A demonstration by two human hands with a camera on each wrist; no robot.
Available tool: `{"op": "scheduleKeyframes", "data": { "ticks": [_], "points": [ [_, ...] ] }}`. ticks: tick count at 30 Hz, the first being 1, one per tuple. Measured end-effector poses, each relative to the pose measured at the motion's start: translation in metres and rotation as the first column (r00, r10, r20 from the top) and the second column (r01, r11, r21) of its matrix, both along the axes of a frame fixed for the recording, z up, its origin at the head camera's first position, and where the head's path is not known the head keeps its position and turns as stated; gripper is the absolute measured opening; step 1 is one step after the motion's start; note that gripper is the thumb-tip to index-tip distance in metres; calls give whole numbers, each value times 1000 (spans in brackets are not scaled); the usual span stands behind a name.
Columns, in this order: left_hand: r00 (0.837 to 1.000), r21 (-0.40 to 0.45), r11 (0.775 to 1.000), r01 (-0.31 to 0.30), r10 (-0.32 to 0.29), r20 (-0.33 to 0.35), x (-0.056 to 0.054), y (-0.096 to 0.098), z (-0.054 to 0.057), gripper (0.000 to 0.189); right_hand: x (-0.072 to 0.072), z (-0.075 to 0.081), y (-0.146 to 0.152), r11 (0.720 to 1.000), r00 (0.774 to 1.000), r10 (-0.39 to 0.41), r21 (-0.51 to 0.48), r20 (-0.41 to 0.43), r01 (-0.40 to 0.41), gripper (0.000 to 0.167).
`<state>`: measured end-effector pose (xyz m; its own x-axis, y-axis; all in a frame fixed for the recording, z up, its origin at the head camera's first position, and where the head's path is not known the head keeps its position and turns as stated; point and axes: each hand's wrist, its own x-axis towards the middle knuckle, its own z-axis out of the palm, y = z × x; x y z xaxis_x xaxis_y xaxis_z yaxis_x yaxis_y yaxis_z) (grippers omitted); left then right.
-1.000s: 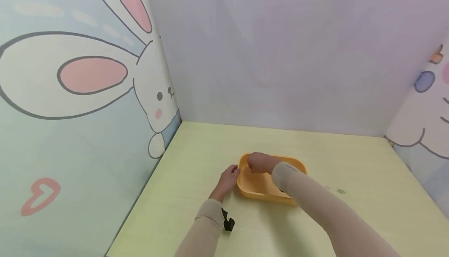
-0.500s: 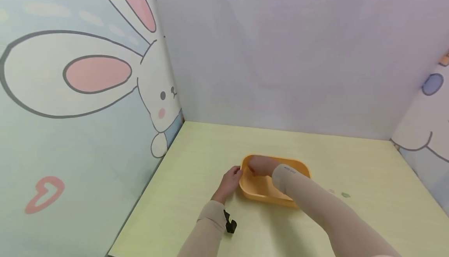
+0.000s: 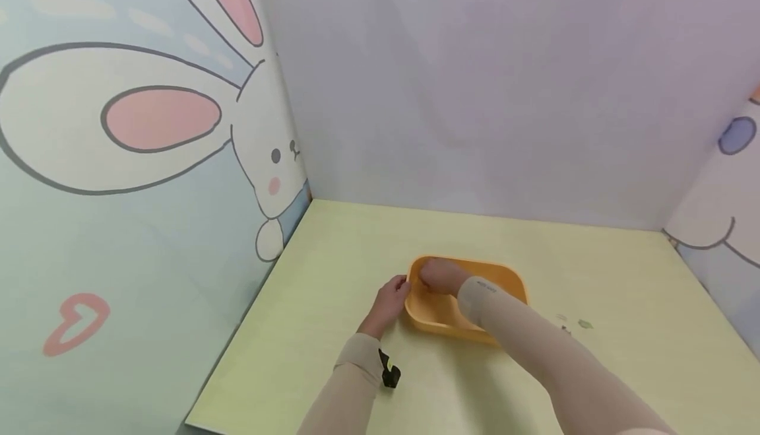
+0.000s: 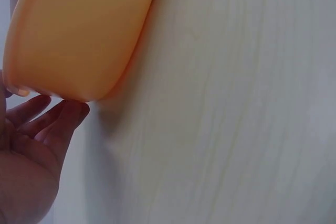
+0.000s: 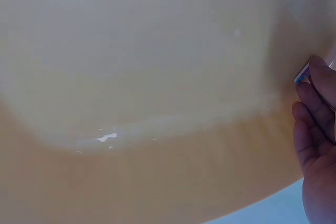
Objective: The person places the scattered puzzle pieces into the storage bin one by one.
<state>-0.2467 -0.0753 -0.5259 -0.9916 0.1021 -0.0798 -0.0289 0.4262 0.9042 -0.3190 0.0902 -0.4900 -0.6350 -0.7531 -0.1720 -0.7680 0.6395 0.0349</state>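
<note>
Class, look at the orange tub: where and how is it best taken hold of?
Probably pinch the orange tub by its left-end rim, coming from the left: it stands upright, its wall rises to an open edge, and the left hand touches that end.

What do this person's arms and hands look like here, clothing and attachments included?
Both arms wear long beige sleeves: the left sleeve has a fold line near its cuff, and the right sleeve carries a small dark marking, too small to read. A black piece with a yellow-green spot shows beside the left cuff. No gloves cover the left hand or right hand.
</note>
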Motion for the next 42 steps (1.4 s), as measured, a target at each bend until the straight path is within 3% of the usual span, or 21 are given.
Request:
{"op": "scheduleKeyframes", "data": {
  "ticks": [6, 10, 14, 18, 24, 32, 42],
  "points": [
    [1000, 12, 1000, -10, 10, 9, -2, 1, 1, 42, -4, 2, 4, 997, 996, 53, 57, -67, -50, 31],
    [1000, 18, 1000, -16, 16, 23, -1, 1, 1, 42, -2, 9, 9, 998, 997, 66, -4, -34, -66, 21],
    [999, 16, 999, -31, 30, 43, -1, 1, 2, 43, 1, 20, 16, 997, 999, 10, -80, 45, -6, 12],
    [998, 16, 999, -47, 46, 37, -1, 0, 2, 42, 6, 31, 25, 992, 998, -22, -121, 57, 29, 21],
    [999, 3, 999, -32, 32, 5, -1, -1, -4, 42, 19, 46, 46, 976, 994, -75, -199, 80, 89, 20],
    [999, 20, 999, -40, 40, 28, 1, -2, -5, 42, 35, 68, 79, 937, 985, -146, -306, 92, 168, 20],
    [999, 48, 999, -17, 14, 50, -2, -4, -5, 44, 53, 74, 123, 896, 967, -231, -364, 106, 254, 21]
  ]
}}
